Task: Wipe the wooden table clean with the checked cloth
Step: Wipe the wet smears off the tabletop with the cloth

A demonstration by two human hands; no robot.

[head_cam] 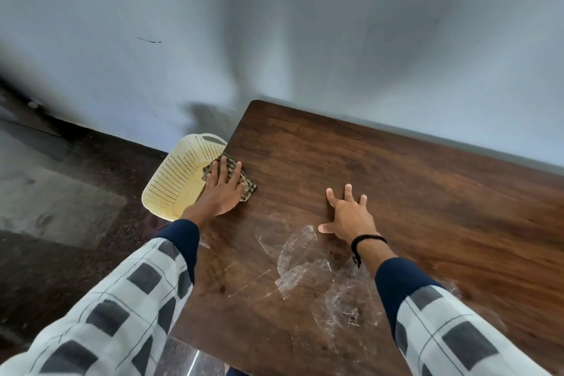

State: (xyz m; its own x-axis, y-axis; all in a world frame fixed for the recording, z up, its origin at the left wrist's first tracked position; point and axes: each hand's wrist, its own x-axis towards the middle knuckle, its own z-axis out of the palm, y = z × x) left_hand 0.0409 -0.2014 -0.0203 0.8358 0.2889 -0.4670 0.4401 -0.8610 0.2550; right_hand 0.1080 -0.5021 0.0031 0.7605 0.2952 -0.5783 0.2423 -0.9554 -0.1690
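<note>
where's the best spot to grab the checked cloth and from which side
Probably the free corner of the checked cloth, poking out to the right of the left hand. That hand presses flat over most of it at the left edge of the wooden table, so come from above on the right and pinch that corner. The other end seems to overhang the basket.

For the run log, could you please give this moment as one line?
left hand: pressing checked cloth at table edge | right hand: flat on table | basket: beside edge | whitish marks: near side
</note>
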